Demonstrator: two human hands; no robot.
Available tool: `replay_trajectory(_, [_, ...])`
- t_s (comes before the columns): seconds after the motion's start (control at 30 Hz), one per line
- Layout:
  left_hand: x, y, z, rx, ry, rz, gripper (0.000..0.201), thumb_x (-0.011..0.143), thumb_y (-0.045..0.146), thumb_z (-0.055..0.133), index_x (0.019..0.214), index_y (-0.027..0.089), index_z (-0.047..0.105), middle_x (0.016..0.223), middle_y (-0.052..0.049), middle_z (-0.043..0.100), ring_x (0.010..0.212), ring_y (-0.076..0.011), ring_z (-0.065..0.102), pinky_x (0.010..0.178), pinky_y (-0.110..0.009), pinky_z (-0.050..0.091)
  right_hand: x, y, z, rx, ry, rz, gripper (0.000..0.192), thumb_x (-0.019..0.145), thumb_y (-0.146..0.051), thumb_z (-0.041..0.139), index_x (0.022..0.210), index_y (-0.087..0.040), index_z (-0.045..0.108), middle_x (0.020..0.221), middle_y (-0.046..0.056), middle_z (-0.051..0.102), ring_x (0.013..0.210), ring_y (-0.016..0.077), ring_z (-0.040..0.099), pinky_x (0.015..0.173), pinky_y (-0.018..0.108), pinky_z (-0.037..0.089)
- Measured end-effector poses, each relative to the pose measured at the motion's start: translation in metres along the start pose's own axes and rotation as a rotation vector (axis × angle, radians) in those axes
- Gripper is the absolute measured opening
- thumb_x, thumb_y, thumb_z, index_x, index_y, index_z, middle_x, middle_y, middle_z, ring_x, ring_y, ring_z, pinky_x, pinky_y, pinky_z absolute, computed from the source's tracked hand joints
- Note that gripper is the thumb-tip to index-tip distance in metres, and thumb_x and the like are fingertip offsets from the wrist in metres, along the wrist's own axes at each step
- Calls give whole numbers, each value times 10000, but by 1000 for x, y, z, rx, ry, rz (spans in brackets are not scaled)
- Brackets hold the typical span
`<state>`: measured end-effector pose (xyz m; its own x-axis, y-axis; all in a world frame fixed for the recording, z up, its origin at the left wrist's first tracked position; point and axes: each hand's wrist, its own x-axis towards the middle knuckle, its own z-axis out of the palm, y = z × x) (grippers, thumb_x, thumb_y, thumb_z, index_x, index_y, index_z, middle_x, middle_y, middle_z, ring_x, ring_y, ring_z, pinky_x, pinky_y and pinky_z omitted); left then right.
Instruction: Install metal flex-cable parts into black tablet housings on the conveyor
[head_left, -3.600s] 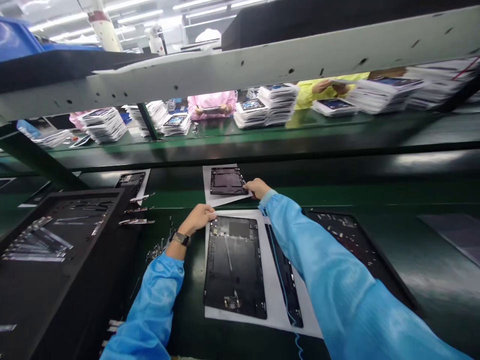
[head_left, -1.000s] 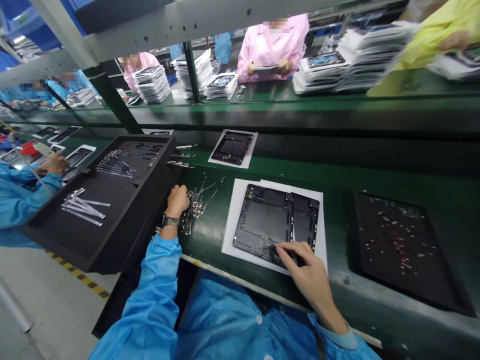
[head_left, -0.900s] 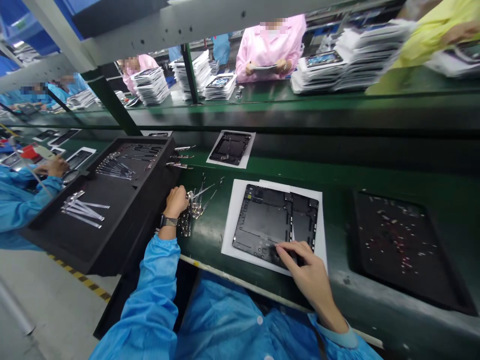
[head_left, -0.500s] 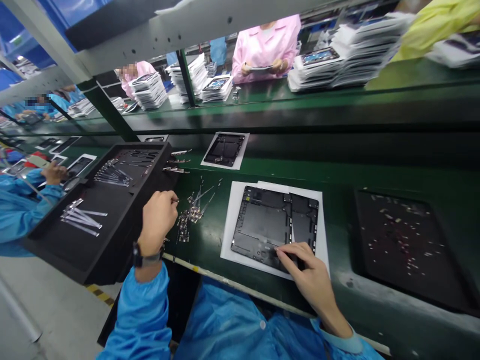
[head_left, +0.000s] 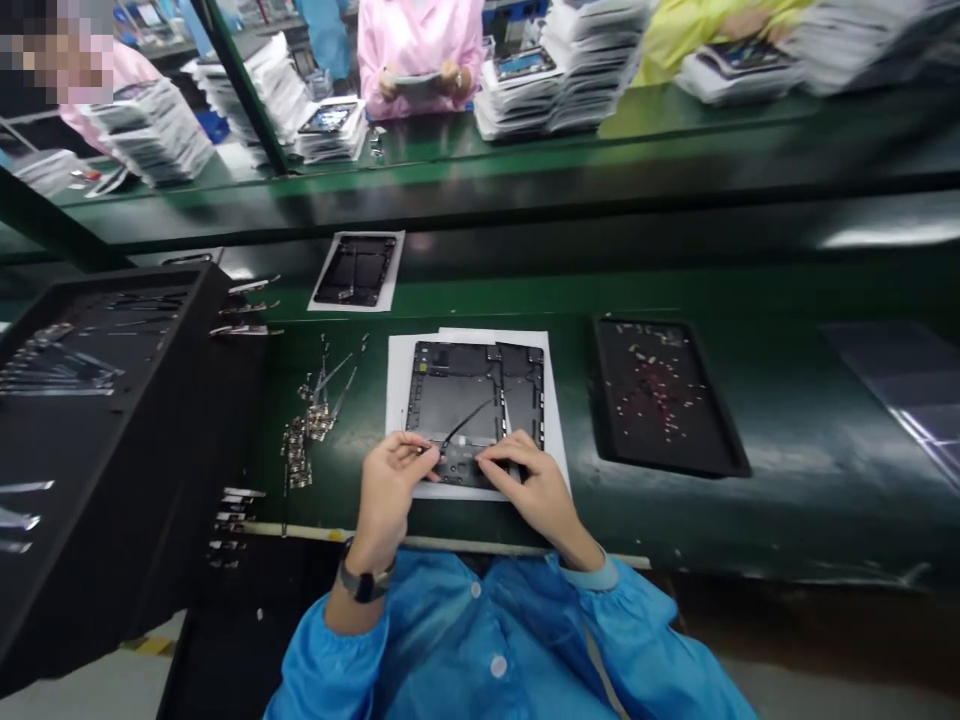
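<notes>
Left hand (head_left: 388, 488) pinches a cable (head_left: 468, 413), likely limp, fragile and best held by its end, above a case (head_left: 444, 400); whether the right hand (head_left: 538, 488) grips anything is unclear.

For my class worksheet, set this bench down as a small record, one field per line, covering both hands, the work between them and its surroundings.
Centre: black rectangular panel, lying flat on white rectangular sheets
Beside it: second black panel, partly showing on the right
Left hand: fingertips pinching a thin dark flexible strip
Right hand: over the first panel's near part; anything held is too small to tell
Left side: heap of small metallic parts, then large black box-shaped tray
Right side: shallow black rectangular tray
</notes>
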<state>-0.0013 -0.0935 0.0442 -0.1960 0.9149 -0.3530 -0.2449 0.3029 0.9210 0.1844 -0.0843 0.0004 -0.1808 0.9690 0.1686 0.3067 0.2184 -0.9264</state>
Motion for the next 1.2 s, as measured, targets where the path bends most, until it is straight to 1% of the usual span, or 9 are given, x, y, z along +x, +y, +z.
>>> replay_trajectory(0.07, [2, -15, 13, 1, -31, -44, 238, 582, 250, 802, 712, 145, 632, 661, -14, 646, 531, -92, 568, 504, -203, 463, 0, -2, -1, -17, -37, 4, 218, 896, -385, 625, 794, -228, 736, 759, 52, 718, 803, 228, 577, 763, 392, 455])
replay_trajectory(0.17, [2, -23, 22, 3, -57, -76, 233, 568, 230, 806, 703, 146, 636, 655, -11, 649, 524, -89, 557, 499, -201, 452, 1, -4, -2, -35, -72, 22, 249, 908, -407, 605, 791, -230, 736, 745, 48, 707, 799, 226, 573, 764, 389, 447])
replay_trajectory(0.3, [4, -24, 20, 2, -89, -108, 251, 577, 251, 811, 721, 148, 632, 664, -9, 654, 512, -107, 588, 531, -237, 492, 1, -3, -2, -53, -91, 12, 258, 911, -402, 602, 780, -225, 737, 721, 44, 693, 784, 221, 559, 751, 381, 435])
replay_trajectory(0.47, [6, -27, 18, 23, -101, -106, 249, 593, 249, 809, 731, 149, 628, 656, -11, 663, 500, -112, 600, 535, -240, 495, 1, -1, -2, -84, -97, -15, 208, 905, -350, 619, 783, -230, 737, 713, 35, 679, 780, 213, 551, 762, 375, 429])
replay_trajectory(0.67, [4, -32, 20, 88, -67, -66, 233, 604, 233, 801, 717, 159, 611, 661, -17, 669, 526, -121, 607, 531, -241, 506, 0, -1, -3, -112, -106, -36, 176, 900, -291, 611, 789, -226, 730, 704, 31, 661, 783, 214, 549, 790, 381, 432])
replay_trajectory(0.87, [-1, -35, 23, 160, -34, -13, 183, 633, 217, 774, 688, 165, 608, 669, -32, 681, 596, -143, 651, 609, -253, 533, -2, -2, -2, -165, -108, -52, 156, 878, -204, 607, 770, -215, 718, 692, 28, 652, 787, 214, 534, 771, 371, 421])
replay_trajectory(1.07, [-3, -35, 23, 210, -22, 12, 166, 648, 209, 765, 687, 160, 610, 670, -28, 682, 623, -145, 667, 631, -246, 541, -5, -2, -2, -193, -114, -55, 152, 883, -181, 617, 771, -206, 717, 703, 33, 645, 796, 210, 538, 786, 374, 413])
replay_trajectory(1.13, [-2, -33, 21, 216, -33, 4, 172, 643, 204, 772, 693, 156, 615, 663, -21, 682, 621, -142, 669, 637, -245, 544, -5, -1, -2, -180, -121, -38, 139, 888, -184, 628, 787, -205, 721, 711, 35, 650, 809, 213, 539, 798, 383, 404])
replay_trajectory(1.2, [0, -30, 18, 194, -79, -43, 199, 615, 200, 792, 693, 153, 615, 653, -18, 685, 595, -141, 664, 621, -247, 547, -5, 1, -4, -132, -141, -13, 119, 893, -203, 648, 802, -203, 725, 737, 40, 670, 828, 216, 541, 808, 389, 398])
